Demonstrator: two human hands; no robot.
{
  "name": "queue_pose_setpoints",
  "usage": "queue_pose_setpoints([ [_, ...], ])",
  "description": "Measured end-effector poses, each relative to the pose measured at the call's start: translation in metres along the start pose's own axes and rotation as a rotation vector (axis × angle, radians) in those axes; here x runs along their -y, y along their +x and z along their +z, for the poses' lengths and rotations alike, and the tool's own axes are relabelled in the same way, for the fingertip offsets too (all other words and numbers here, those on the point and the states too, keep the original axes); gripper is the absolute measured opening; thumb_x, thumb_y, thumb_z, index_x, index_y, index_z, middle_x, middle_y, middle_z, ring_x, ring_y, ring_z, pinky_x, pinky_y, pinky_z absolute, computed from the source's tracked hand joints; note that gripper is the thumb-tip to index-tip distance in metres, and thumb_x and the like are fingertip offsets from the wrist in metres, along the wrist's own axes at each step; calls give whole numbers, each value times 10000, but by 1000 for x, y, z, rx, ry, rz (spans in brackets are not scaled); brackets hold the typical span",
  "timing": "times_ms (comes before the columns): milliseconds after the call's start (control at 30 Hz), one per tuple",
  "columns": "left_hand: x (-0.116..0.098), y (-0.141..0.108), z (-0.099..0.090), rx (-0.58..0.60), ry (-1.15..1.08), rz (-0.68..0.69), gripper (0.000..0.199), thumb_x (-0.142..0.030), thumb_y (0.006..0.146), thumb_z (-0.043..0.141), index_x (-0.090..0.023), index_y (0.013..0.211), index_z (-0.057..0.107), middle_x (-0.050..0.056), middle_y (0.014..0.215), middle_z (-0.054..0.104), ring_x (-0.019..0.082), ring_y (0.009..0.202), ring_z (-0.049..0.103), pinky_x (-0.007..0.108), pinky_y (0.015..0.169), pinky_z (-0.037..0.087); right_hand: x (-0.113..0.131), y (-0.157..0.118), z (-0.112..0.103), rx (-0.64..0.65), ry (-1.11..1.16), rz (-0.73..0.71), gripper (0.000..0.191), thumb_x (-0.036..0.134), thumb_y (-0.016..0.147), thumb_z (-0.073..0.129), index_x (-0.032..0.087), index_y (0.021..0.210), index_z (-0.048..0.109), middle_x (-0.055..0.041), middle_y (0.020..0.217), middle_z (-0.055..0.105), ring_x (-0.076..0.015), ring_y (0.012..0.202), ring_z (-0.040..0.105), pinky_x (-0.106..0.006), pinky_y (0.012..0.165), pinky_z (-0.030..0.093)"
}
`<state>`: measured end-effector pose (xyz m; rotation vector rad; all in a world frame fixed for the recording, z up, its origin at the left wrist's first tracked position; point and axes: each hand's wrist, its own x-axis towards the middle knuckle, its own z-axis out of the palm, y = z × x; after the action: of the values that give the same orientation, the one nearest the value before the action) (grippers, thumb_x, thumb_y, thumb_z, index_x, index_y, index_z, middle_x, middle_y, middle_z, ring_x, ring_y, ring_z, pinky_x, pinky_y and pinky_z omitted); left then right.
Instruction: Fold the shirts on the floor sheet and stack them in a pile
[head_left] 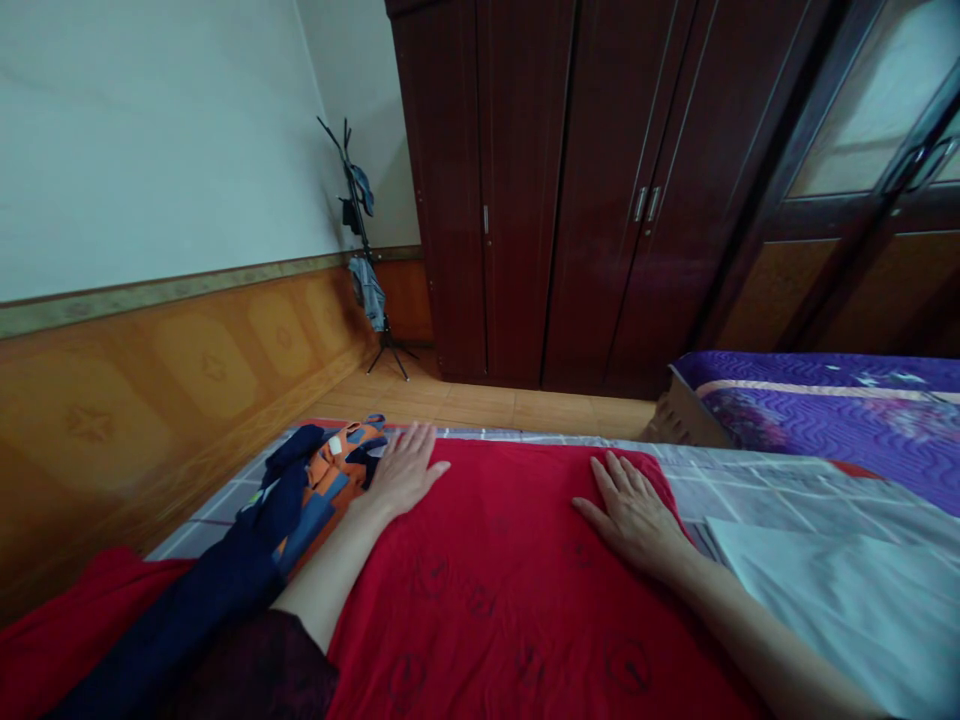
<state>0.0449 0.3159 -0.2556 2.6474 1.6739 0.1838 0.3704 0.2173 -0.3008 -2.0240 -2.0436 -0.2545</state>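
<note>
My left hand [403,472] lies flat, fingers spread, on a red cloth [510,560] printed with dark round marks. Its thumb side points toward my right hand [630,512], which also rests palm down on the same cloth near its far right edge. Neither hand grips anything. Touching my left hand's outer side is a folded navy and orange garment [304,500]. A white sheet of fabric or paper [847,610] lies close to my right forearm, and a grey checked bedsheet [757,480] spreads beneath everything.
A wood-panelled wall [187,400] runs along the bed's left side. Ahead stand a dark red wardrobe [562,190] and a coat rack [367,240] with hanging clothes. A purple quilt [832,420] covers a neighbouring surface at right, beyond a strip of wooden floor [480,405].
</note>
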Motion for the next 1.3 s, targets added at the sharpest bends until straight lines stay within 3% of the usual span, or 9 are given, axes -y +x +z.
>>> queue_pose_setpoints([
  [133,-79,-18,-2,183,-198,468,740,-628,926,197,-181,1503,75,43,1559,48,189,1434,18,381,1169,74,33,-11,-12,60,129,-301,674,581,914,320,165,1445,337,-129,1510,274,-279,1399,209,-462,1108,267],
  [200,-91,-21,3,266,-224,563,770,-657,911,203,-183,1502,63,39,1561,40,183,1435,18,369,1171,45,38,-14,-14,121,165,-420,653,575,926,304,197,1458,305,-98,1515,269,-247,1401,208,-439,1123,248],
  [467,-12,0,9,67,2,-53,707,-508,958,217,-8,1458,209,185,1530,161,271,1428,85,442,1155,62,-6,4,-7,53,-17,-1,763,580,890,365,-10,1371,413,-236,1449,343,-350,1369,256,-474,1116,237],
  [667,-76,-20,11,266,-173,515,756,-630,924,184,-159,1501,54,54,1557,3,180,1433,-4,366,1168,38,33,-13,-12,134,176,-360,723,607,907,318,132,1453,309,-129,1511,256,-264,1400,203,-442,1124,248],
  [933,-12,5,14,132,-62,83,678,-529,948,222,-118,1486,175,119,1545,98,230,1429,66,433,1150,112,-8,3,-3,58,-14,-1,797,631,899,259,24,1402,376,-206,1477,310,-321,1386,229,-468,1105,240],
  [1033,-42,-17,1,174,-56,89,677,-512,951,236,-101,1485,173,132,1542,89,245,1428,54,454,1152,100,-6,3,-5,78,-37,-11,787,621,904,251,24,1399,379,-206,1476,313,-322,1381,242,-462,1098,245],
  [1167,-97,-74,-3,304,-164,461,732,-591,936,234,-173,1501,25,78,1545,-15,213,1429,-6,423,1165,86,-4,1,-5,60,-39,-37,778,614,906,251,21,1390,392,-218,1467,324,-332,1378,246,-476,1090,242],
  [1233,-95,-93,1,284,-158,498,722,-596,932,257,-218,1500,23,58,1546,-25,220,1428,-12,446,1164,60,-5,0,-4,51,-24,-45,773,610,907,253,21,1388,396,-222,1465,326,-334,1379,241,-483,1090,234],
  [1300,-69,-99,4,219,-86,298,680,-555,946,252,-188,1499,102,81,1547,29,229,1428,27,448,1161,85,-6,1,-4,50,-6,-44,777,607,907,253,12,1388,392,-231,1465,322,-342,1377,243,-489,1090,226],
])
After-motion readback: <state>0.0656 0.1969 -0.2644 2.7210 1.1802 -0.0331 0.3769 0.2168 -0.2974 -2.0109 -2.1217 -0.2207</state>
